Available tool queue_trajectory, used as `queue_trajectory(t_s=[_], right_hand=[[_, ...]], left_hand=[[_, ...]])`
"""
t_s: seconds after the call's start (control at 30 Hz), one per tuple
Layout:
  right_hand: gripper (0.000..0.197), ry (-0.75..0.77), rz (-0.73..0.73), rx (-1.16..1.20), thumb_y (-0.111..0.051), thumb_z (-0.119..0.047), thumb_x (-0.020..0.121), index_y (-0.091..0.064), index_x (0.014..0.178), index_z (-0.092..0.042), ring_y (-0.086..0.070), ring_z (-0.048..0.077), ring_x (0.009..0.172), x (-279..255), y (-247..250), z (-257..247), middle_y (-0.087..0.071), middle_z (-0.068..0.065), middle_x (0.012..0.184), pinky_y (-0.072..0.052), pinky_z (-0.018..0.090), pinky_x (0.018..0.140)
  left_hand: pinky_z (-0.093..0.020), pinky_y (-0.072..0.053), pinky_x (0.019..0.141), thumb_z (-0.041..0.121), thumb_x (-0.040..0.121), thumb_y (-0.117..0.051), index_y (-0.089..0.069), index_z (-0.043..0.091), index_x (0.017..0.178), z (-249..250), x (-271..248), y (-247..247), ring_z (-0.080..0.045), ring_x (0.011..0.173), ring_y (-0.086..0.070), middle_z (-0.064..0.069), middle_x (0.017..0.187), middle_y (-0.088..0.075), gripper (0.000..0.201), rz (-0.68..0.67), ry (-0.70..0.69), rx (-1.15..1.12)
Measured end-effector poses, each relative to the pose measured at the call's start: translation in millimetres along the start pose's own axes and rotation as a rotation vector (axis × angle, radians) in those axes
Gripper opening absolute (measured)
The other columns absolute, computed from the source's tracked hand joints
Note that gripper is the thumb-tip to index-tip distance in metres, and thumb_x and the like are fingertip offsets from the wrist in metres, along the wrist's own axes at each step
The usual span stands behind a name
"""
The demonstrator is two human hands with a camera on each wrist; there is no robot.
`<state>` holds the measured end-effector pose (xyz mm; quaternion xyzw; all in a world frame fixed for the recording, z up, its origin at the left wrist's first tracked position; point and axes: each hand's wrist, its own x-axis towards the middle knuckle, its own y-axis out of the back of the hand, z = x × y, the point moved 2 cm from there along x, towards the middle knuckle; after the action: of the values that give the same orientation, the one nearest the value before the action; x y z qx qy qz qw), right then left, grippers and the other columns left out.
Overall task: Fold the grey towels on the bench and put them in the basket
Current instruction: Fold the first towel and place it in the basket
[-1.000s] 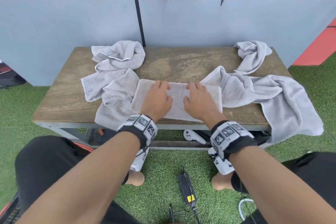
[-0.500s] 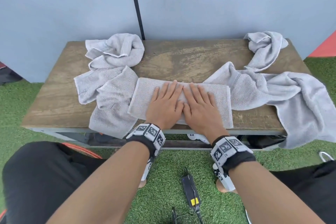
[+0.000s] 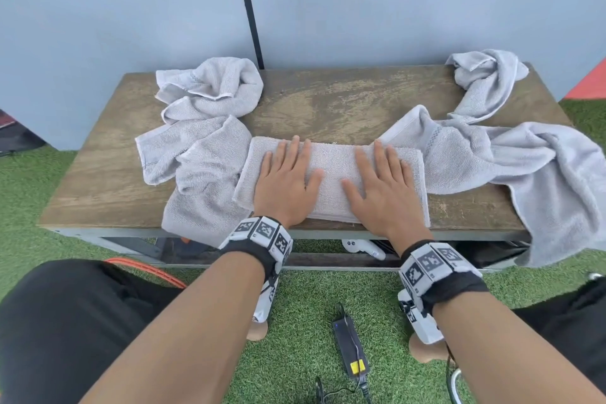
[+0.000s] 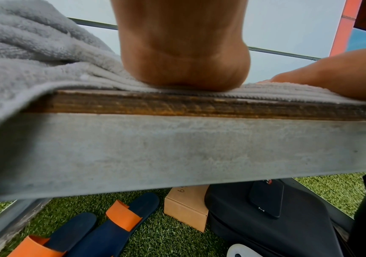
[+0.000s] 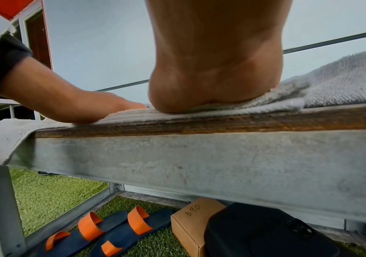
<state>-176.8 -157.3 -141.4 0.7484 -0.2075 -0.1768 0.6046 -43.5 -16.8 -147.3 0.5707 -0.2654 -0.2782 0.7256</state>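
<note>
A folded grey towel (image 3: 333, 170) lies as a long strip at the front middle of the wooden bench (image 3: 344, 108). My left hand (image 3: 287, 179) lies flat on its left half, fingers straight. My right hand (image 3: 380, 184) lies flat on its right half, fingers spread. In the left wrist view the heel of my left hand (image 4: 185, 69) presses the folded towel (image 4: 265, 92) at the bench edge. The right wrist view shows my right hand (image 5: 216, 83) pressing down the same way. Crumpled grey towels (image 3: 203, 121) lie at the left, and more crumpled towels (image 3: 511, 154) at the right. No basket is in view.
The right-hand towel (image 3: 564, 207) hangs over the bench's front right corner. A grey wall (image 3: 131, 26) stands right behind the bench. Under the bench are sandals (image 5: 111, 231), a cardboard box (image 5: 191, 222) and a black bag (image 4: 265, 217). A black power adapter (image 3: 349, 351) lies on the green turf.
My hands lay side by side at the towel's middle half a second ago; now they have slid apart, left hand leftward and right hand rightward, flat on the towel.
</note>
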Motion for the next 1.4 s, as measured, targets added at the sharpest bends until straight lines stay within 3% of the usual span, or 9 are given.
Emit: queue_trajectory(t_s=[0.3,0.47,0.67,0.87,1.0,1.17,1.23,1.3,1.4], right_hand=[[0.073,-0.011,0.002,0.001,-0.008,-0.067,0.098,0.006,0.160,-0.033,0.017,0.019,0.154,-1,1,3,0.016,0.002,0.168,0.006,0.042,0.125],[0.075,-0.031,0.020,-0.015,-0.010,-0.069,0.096,0.003,0.160,-0.032,0.012,0.020,0.155,-2,0,5,0.011,0.002,0.169,0.003,0.043,0.126],[0.077,-0.104,0.012,-0.009,-0.011,-0.065,0.098,0.004,0.161,-0.022,0.011,0.021,0.155,-5,5,20,0.009,0.004,0.169,0.003,0.044,0.126],[0.075,-0.125,0.011,0.064,-0.015,-0.058,0.102,0.003,0.161,-0.015,0.006,0.018,0.155,-8,9,31,0.004,0.002,0.169,0.000,0.042,0.126],[0.075,-0.134,0.003,0.059,-0.015,-0.057,0.103,0.001,0.161,-0.013,0.006,0.019,0.156,-8,7,31,0.004,0.003,0.169,0.001,0.043,0.126],[0.076,-0.131,-0.014,0.057,-0.015,-0.057,0.102,0.001,0.160,-0.011,0.005,0.020,0.155,-6,8,31,0.003,0.005,0.169,0.001,0.044,0.126],[0.077,-0.120,-0.024,0.042,-0.018,-0.056,0.102,-0.002,0.160,-0.009,0.001,0.023,0.155,-4,11,30,-0.003,0.008,0.168,-0.001,0.046,0.125],[0.076,-0.119,-0.001,-0.002,-0.024,-0.055,0.100,-0.013,0.157,-0.006,-0.011,0.029,0.151,-1,15,27,-0.017,0.013,0.162,-0.007,0.051,0.123],[0.065,-0.126,0.091,-0.085,-0.040,-0.053,0.094,-0.040,0.138,-0.005,-0.035,0.036,0.129,3,24,22,-0.042,0.017,0.135,-0.019,0.055,0.116]], left_hand=[[-0.042,-0.002,0.126,0.067,0.096,-0.017,-0.011,0.022,0.160,-9,-3,4,-0.021,0.155,-0.003,-0.003,0.168,-0.007,0.078,0.049,0.085,0.067],[-0.041,-0.004,0.126,0.068,0.095,-0.015,-0.014,0.018,0.160,-19,-5,5,-0.021,0.155,-0.006,-0.004,0.168,-0.011,0.082,0.057,0.101,0.117],[-0.041,-0.004,0.126,0.068,0.095,-0.014,-0.013,0.014,0.160,-24,-7,10,-0.021,0.155,-0.005,-0.005,0.168,-0.010,0.084,0.052,0.113,0.117],[-0.041,-0.004,0.126,0.058,0.100,-0.016,-0.015,0.014,0.160,-27,-7,9,-0.021,0.155,-0.006,-0.005,0.168,-0.011,0.074,0.047,0.130,0.089],[-0.040,0.001,0.126,0.046,0.104,-0.021,-0.015,0.014,0.160,-35,-13,12,-0.022,0.155,-0.007,-0.005,0.168,-0.012,0.064,0.065,0.132,0.095],[-0.044,0.010,0.124,0.043,0.104,-0.016,-0.012,0.012,0.160,-34,-13,16,-0.025,0.155,-0.002,-0.008,0.168,-0.009,0.065,0.006,0.175,0.178],[-0.049,0.007,0.124,0.044,0.101,-0.015,-0.015,0.007,0.159,-26,-13,23,-0.029,0.155,-0.001,-0.014,0.167,-0.009,0.068,0.007,0.183,0.248],[-0.051,0.004,0.124,0.048,0.100,-0.020,-0.019,0.007,0.157,-12,-20,31,-0.032,0.154,-0.002,-0.018,0.166,-0.011,0.070,0.033,0.086,0.243],[-0.049,0.005,0.124,0.063,0.098,-0.024,-0.009,0.024,0.160,13,-48,27,-0.026,0.155,0.004,-0.008,0.168,-0.001,0.074,-0.065,-0.109,0.098]])
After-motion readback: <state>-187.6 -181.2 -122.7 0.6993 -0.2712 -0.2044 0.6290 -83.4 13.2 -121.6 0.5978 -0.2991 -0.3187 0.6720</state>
